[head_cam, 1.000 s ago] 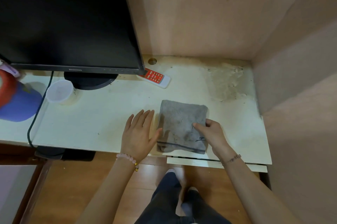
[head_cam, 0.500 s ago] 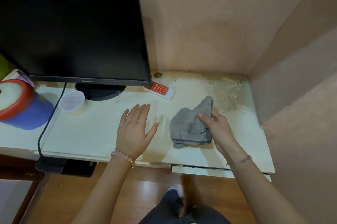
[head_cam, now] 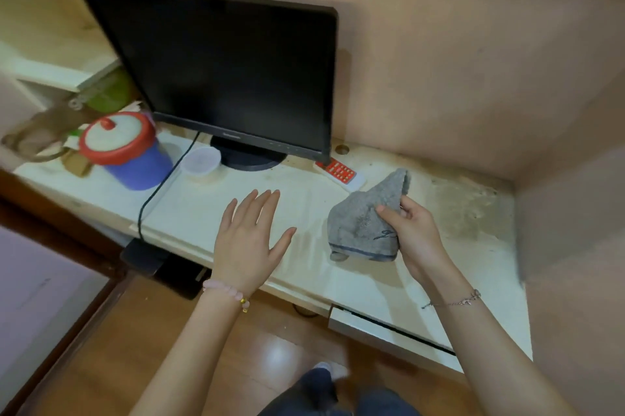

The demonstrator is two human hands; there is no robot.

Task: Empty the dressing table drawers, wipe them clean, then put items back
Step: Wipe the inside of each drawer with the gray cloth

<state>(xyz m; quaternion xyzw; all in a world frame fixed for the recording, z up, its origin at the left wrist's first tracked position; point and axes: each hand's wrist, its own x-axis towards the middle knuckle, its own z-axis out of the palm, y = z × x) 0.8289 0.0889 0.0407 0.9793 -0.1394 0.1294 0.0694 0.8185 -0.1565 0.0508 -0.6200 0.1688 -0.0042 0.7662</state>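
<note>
In a pink-walled alcove [head_cam: 456,60], right hand [head_cam: 412,236] pinches cloth [head_cam: 362,223] seemingly touching stained desk [head_cam: 473,212] (left hand [head_cam: 247,239] splayed, empty).

L grip [head_cam: 248,239] palm down, fingers straight + spread; R grip [head_cam: 411,229] fingers curled in pinch

We find the pale flat desk top [head_cam: 304,283] running left to right along the back wall, with a side wall closing it in on the right. The black flat-screen monitor [head_cam: 220,70] stands at the rear, left of centre. The red-and-white remote control [head_cam: 340,171] lies just right of the monitor's foot. The clear round plastic tub [head_cam: 201,161] sits just left of the foot, and the purple bucket with a red-rimmed lid [head_cam: 128,151] stands farther left. The thin black cable [head_cam: 159,192] runs forward between tub and bucket and over the front edge.

In front of the remote, the grey towelling cloth [head_cam: 363,223] has its lower edge on the desk. Our right hand [head_cam: 412,236] grips it from the right. Our left hand [head_cam: 248,239] is spread over the desk to the cloth's left, apart from it. The pale flat drawer front [head_cam: 389,331] sits below the desk's front edge at the right.
</note>
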